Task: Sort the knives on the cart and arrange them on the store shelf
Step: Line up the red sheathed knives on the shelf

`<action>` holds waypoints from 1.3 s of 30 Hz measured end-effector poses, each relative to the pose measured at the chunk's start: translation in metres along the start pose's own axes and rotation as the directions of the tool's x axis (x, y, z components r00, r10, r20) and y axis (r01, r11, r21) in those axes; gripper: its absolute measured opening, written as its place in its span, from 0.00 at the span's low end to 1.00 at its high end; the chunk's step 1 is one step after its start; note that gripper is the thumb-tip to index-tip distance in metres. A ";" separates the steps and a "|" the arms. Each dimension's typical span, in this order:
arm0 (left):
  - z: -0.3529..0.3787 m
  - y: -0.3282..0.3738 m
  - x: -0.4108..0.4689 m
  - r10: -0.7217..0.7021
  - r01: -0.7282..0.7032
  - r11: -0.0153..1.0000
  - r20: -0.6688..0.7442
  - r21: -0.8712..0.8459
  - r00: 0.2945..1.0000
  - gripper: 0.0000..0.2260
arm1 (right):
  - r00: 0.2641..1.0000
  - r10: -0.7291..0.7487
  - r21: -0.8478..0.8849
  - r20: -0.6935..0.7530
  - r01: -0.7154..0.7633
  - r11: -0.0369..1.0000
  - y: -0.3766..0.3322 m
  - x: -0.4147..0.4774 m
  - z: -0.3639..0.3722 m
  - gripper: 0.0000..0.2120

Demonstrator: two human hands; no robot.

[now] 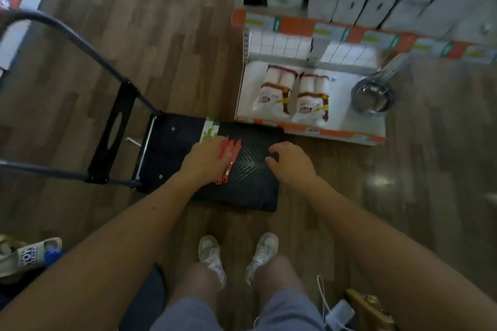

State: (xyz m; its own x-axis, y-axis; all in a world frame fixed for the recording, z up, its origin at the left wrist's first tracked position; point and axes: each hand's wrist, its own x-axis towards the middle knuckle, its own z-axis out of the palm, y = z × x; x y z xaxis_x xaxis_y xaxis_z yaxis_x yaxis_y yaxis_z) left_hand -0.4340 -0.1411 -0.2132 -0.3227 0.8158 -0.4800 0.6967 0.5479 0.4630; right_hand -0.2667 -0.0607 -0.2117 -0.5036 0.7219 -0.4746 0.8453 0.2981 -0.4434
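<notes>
- The left hand (208, 160) is closing its grip around a bundle of red knives (228, 160) on the black cart (250, 183), fingers wrapped over the middle of them.
- The right hand (291, 162) is hovering over the cart deck with fingers curled loosely, holding nothing.
- The cart is standing on a wood-pattern floor (161, 48), just beside the low store shelf (347, 113), which is carrying white packages (293, 94) and a metal pot (372, 98).
- The knives are lying with their long axis running away from the person, tips fanning toward the shelf.
</notes>
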 end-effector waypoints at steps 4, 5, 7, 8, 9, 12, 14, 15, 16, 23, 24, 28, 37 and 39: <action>0.062 -0.057 0.021 0.004 -0.005 1.000 0.039 0.012 0.999 0.17 | 0.998 0.011 0.024 0.065 -0.012 1.000 0.014 0.027 0.084 0.16; 0.079 -0.072 0.029 -0.003 0.003 1.000 0.046 0.009 0.999 0.17 | 0.997 0.014 0.033 0.076 -0.017 0.999 0.020 0.036 0.106 0.16; 0.114 -0.102 0.049 -0.014 0.013 1.000 0.057 0.009 0.998 0.17 | 0.996 0.019 0.041 0.089 -0.023 0.999 0.037 0.058 0.149 0.17; 0.132 -0.117 0.062 -0.014 0.012 1.000 0.061 0.022 0.998 0.18 | 0.996 0.019 0.039 0.084 -0.023 0.999 0.046 0.071 0.171 0.17; 0.150 -0.132 0.075 -0.018 0.015 0.999 0.064 0.037 0.998 0.19 | 0.997 0.022 0.033 0.079 -0.025 0.999 0.056 0.086 0.192 0.17; 0.200 -0.175 0.117 -0.042 0.040 0.998 0.040 0.053 0.998 0.19 | 0.994 0.053 -0.001 0.097 -0.053 0.999 0.083 0.131 0.251 0.15; 0.230 -0.199 0.148 -0.050 0.050 0.997 -0.001 0.065 0.999 0.18 | 0.991 0.065 -0.013 0.116 -0.064 0.998 0.096 0.164 0.285 0.14; 0.244 -0.210 0.163 -0.049 0.051 0.996 -0.026 0.071 0.998 0.17 | 0.992 0.060 -0.023 0.115 -0.058 0.998 0.102 0.182 0.302 0.14; 0.257 -0.221 0.178 -0.048 0.052 0.996 -0.051 0.076 0.998 0.18 | 0.992 0.051 -0.036 0.112 -0.047 0.998 0.106 0.200 0.319 0.14; 0.340 -0.279 0.237 -0.057 0.096 0.980 -0.216 0.174 0.975 0.24 | 0.996 0.077 0.087 0.037 -0.080 0.993 0.119 0.283 0.412 0.11; 0.346 -0.283 0.241 -0.059 0.099 0.978 -0.214 0.183 0.975 0.25 | 0.996 0.084 0.099 0.018 -0.086 0.991 0.120 0.287 0.421 0.11; 0.350 -0.291 0.263 -0.067 0.104 0.976 -0.191 0.191 0.979 0.25 | 0.996 0.093 0.106 -0.008 -0.092 0.990 0.124 0.300 0.439 0.18; 0.357 -0.290 0.281 -0.018 0.103 0.918 -0.219 0.384 0.975 0.25 | 0.990 0.114 0.071 -0.078 -0.108 0.992 0.130 0.320 0.451 0.24; 0.358 -0.291 0.283 -0.054 0.142 0.888 -0.210 0.436 0.976 0.25 | 0.989 0.128 0.063 -0.074 -0.124 0.990 0.131 0.322 0.451 0.25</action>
State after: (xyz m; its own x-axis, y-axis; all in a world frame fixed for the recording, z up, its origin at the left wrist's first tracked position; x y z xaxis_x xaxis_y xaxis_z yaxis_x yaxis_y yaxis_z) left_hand -0.4989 -0.1364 -0.7500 -0.4867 0.8059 -0.3371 0.8526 0.5223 0.0178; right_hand -0.3990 -0.0706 -0.7654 -0.3764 0.7986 -0.4696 0.8881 0.1666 -0.4284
